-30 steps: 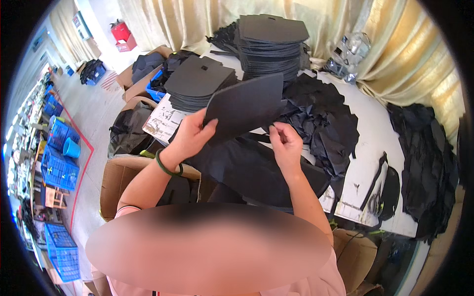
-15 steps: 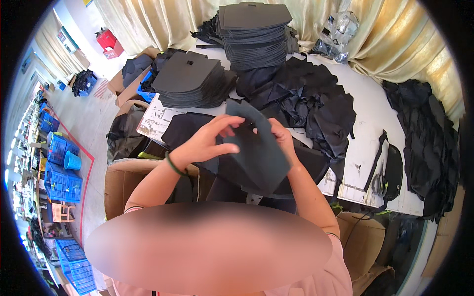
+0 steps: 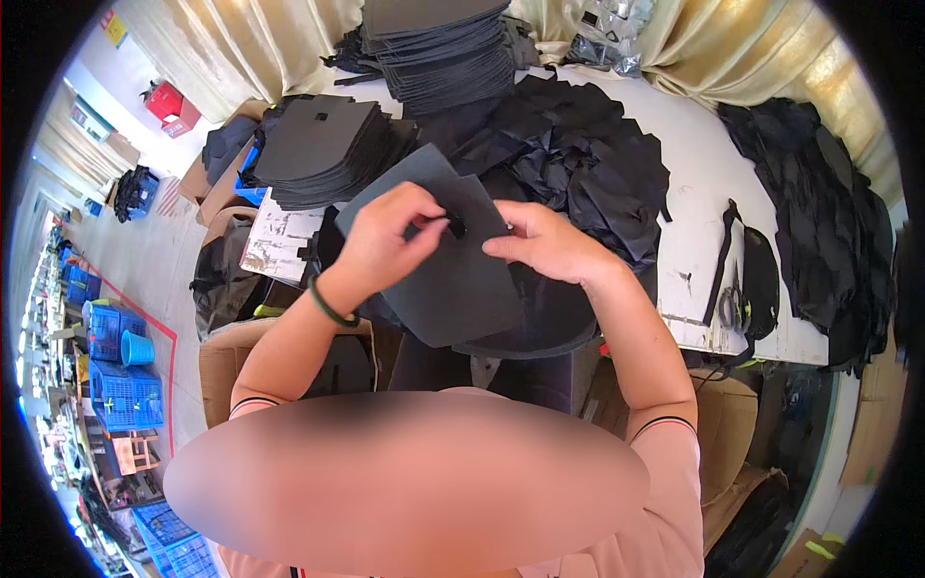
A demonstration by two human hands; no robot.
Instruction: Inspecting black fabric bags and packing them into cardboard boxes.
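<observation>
A dark grey flat panel (image 3: 448, 289) with a small cutout is held up at a tilt over the table's near edge. My right hand (image 3: 551, 241) grips the panel's right edge between thumb and fingers. Close to the cutout, the fingers of my left hand (image 3: 390, 236) are pinched together; whatever is between them is too small to make out. Beneath the panel, black fabric and another dark rounded piece (image 3: 544, 332) lie at the edge. A stack of similar panels (image 3: 313, 154) with a square cutout stands just beyond my left hand.
A taller panel stack (image 3: 434, 58) stands at the back. Heaped black fabric (image 3: 578, 164) covers the table's middle. To the right are scissors (image 3: 730, 306), a black pouch (image 3: 761, 289) and a pile of black pieces (image 3: 819, 222). Cardboard boxes (image 3: 727, 433) stand below the table.
The panel has turned to show more of its flat face and shifted left. My left hand has gone from spread fingers to a pinch by the cutout. The whole view has shifted.
</observation>
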